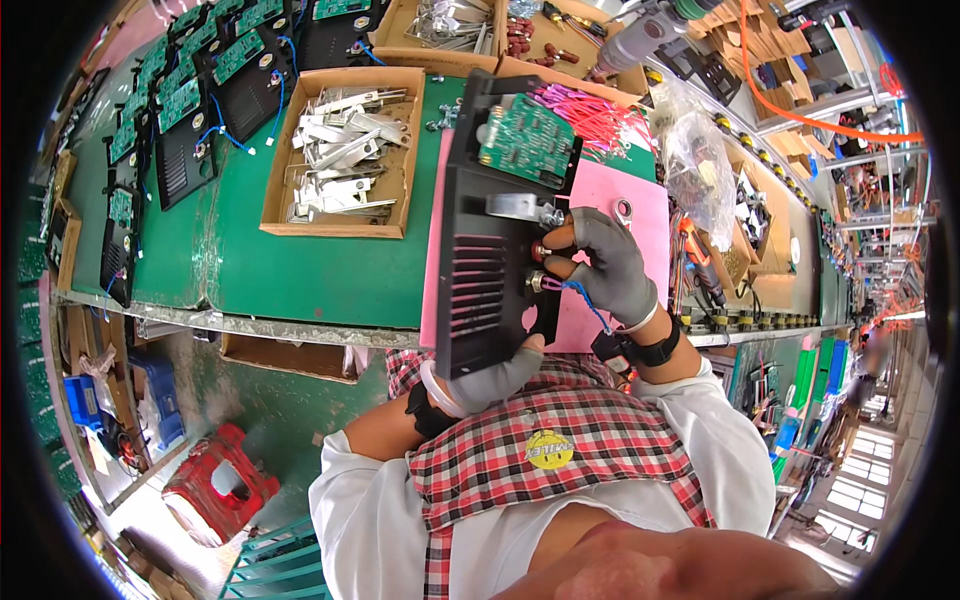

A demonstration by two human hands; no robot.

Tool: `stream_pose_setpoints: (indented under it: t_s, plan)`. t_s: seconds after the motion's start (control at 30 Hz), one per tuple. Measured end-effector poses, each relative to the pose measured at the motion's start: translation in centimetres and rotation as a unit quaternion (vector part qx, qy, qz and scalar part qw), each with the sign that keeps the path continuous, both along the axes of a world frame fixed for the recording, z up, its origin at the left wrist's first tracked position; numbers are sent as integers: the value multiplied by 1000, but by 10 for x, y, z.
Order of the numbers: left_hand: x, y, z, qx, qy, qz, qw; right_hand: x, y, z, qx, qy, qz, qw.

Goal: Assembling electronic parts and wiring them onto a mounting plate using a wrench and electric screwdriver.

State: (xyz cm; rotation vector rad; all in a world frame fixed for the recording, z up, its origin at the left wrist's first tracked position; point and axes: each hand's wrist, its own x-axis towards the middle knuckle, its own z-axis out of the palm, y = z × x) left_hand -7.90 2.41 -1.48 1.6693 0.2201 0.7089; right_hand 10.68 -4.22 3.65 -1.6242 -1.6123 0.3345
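Note:
A black metal panel (478,315) with slots stands tilted over a pink mat (612,335) on the green bench. My left hand (497,383), in a grey fingerless glove, grips its near lower edge. A green circuit board (525,140) and a bent silver bracket (518,207) are on the panel. My right hand (608,262), gloved alike, pinches a small dark-red round part (541,251) at the panel's right side. Just below those fingers is a round metal connector (537,284) with purple and blue wires. A ring spanner (623,211) lies on the mat beyond my right hand.
A cardboard box (270,215) of silver brackets sits left of the panel. Several black panels with boards and blue wires (180,165) line the far left. Pink leads (590,120), dark-red parts (530,45) and a power driver (640,45) lie behind; an orange-handled tool (703,265) is at right.

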Motion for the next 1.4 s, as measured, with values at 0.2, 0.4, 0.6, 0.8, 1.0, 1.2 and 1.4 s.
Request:
stream_pose_setpoints:
  t_s: [0.2,0.4,0.6,0.8,1.0,1.2,1.4]
  plan:
    - [0,-7,-51,-243,6,-12,970,36,-39,-7,-49,114,-199,972]
    - [19,0,-56,-512,-18,-123,850,90,-118,-53,-310,-155,-366,864]
    - [31,-2,-52,-522,-45,-147,839,85,-110,-76,-229,-150,-395,877]
    - [15,5,-72,-390,103,-131,906,85,-53,-78,-158,-358,-109,914]
    - [5,25,-53,-416,-35,-120,901,105,-45,-77,-203,-310,-33,928]
    - [4,91,-59,-16,267,-107,958,101,-21,-47,-388,-325,19,863]
    - [25,84,-35,-502,192,-142,831,111,-18,-64,-262,-375,84,885]
